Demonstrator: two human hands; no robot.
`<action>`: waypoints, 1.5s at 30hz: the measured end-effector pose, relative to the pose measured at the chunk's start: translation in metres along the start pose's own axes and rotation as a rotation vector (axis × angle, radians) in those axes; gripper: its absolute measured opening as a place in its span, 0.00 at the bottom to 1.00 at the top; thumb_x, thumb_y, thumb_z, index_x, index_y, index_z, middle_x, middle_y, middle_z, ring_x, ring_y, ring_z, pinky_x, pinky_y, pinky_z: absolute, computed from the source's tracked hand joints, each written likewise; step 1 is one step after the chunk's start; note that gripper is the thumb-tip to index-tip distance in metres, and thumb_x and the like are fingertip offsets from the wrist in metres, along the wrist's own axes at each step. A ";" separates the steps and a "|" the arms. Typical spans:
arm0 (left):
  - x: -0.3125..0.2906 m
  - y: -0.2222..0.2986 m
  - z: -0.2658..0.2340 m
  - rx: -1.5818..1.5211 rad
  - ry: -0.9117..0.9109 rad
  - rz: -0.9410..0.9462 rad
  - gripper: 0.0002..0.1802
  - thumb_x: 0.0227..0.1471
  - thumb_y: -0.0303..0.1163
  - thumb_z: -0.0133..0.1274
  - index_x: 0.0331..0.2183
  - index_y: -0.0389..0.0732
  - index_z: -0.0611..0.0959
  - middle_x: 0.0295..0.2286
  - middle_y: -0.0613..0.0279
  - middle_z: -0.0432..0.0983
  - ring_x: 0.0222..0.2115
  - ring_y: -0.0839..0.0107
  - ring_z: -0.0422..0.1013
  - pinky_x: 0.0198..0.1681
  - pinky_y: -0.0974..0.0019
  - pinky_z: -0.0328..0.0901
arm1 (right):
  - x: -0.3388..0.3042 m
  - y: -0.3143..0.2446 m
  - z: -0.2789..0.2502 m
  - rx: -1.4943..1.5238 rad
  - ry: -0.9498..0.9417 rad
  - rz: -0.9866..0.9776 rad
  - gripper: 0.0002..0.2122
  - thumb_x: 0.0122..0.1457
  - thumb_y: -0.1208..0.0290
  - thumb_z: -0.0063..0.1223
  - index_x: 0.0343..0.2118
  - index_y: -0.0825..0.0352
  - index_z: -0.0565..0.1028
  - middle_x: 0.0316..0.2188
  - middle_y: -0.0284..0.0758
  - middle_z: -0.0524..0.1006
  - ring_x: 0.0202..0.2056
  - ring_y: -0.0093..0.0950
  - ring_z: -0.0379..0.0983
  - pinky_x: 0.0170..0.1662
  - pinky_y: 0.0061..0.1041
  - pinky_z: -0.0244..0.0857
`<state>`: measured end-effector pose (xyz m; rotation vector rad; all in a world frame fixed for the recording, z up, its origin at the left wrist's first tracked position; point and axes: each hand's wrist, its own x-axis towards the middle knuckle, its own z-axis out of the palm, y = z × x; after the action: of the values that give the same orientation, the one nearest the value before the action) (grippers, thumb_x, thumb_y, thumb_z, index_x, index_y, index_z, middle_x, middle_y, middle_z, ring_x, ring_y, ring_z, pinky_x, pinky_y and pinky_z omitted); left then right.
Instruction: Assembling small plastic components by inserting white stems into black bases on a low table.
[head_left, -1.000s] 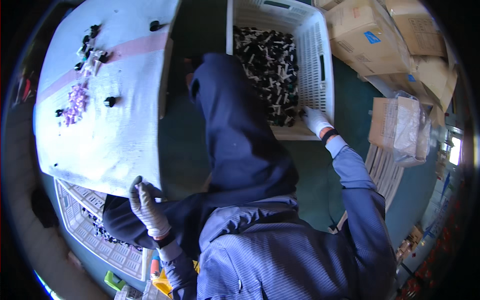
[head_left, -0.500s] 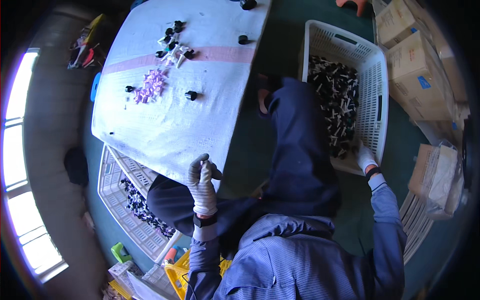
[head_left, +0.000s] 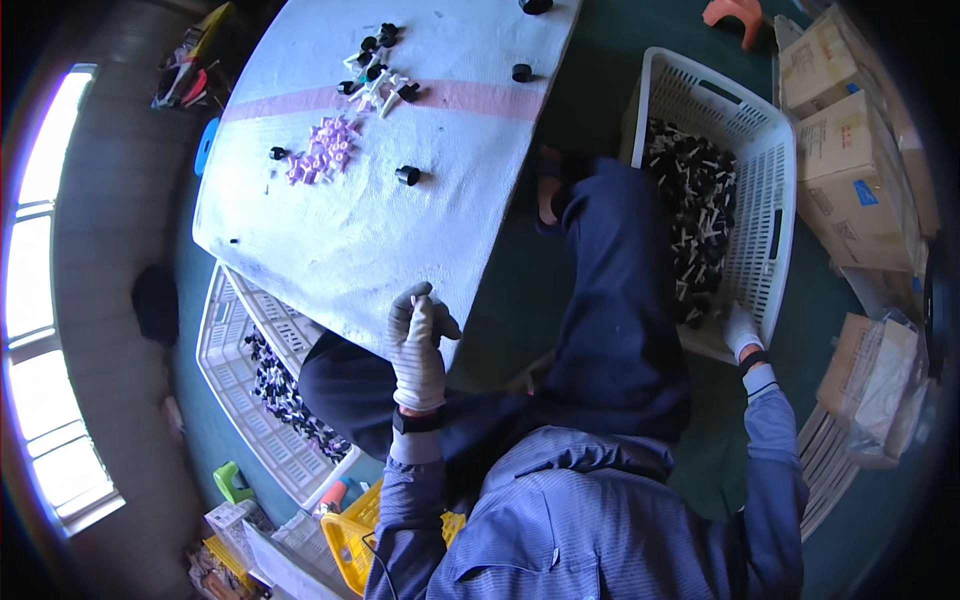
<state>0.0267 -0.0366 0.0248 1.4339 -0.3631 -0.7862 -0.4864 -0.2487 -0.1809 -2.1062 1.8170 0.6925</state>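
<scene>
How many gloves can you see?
2: striped glove on the left hand, near the white table; white glove on the right hand, at the crate on the right. More may be hidden.

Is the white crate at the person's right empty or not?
Not empty: black and white pieces lie heaped inside the white crate; how deep, I cannot tell.

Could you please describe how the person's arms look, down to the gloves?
Both arms have blue-grey sleeves with paler cuffs and black wristbands. The left glove is white with grey stripes and some darker fingers; the right glove looks white.
</scene>
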 end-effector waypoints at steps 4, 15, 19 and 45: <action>0.000 0.005 0.013 -0.349 -0.061 -0.173 0.14 0.60 0.36 0.51 0.46 0.41 0.76 0.28 0.65 0.73 0.22 0.76 0.68 0.27 0.72 0.65 | -0.007 -0.013 -0.023 0.068 -0.106 0.043 0.20 0.62 0.58 0.44 0.50 0.67 0.71 0.45 0.50 0.75 0.50 0.46 0.70 0.53 0.41 0.64; -0.007 0.006 0.066 -0.786 -0.411 -0.439 0.14 0.58 0.33 0.53 0.46 0.45 0.74 0.34 0.59 0.76 0.25 0.71 0.70 0.27 0.71 0.63 | -0.047 -0.041 -0.051 1.209 0.008 -0.070 0.15 0.62 0.63 0.46 0.45 0.67 0.75 0.24 0.32 0.77 0.21 0.23 0.73 0.22 0.23 0.64; -0.008 0.014 0.073 -0.625 -0.401 -0.333 0.15 0.59 0.33 0.52 0.48 0.43 0.75 0.34 0.59 0.76 0.27 0.72 0.72 0.28 0.70 0.66 | -0.061 -0.052 -0.058 1.539 -0.030 -0.057 0.14 0.62 0.61 0.51 0.44 0.66 0.75 0.28 0.32 0.77 0.25 0.22 0.73 0.24 0.21 0.65; 0.160 0.006 -0.052 0.993 0.110 0.168 0.34 0.50 0.30 0.58 0.58 0.45 0.67 0.37 0.53 0.75 0.28 0.69 0.72 0.35 0.64 0.69 | -0.074 -0.339 -0.276 1.595 -0.487 -0.647 0.15 0.64 0.66 0.51 0.50 0.69 0.73 0.33 0.32 0.78 0.29 0.18 0.75 0.32 0.15 0.68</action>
<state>0.1753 -0.1063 -0.0132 2.3133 -0.8479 -0.3710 -0.1126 -0.2647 0.0569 -1.0468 0.6991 -0.3679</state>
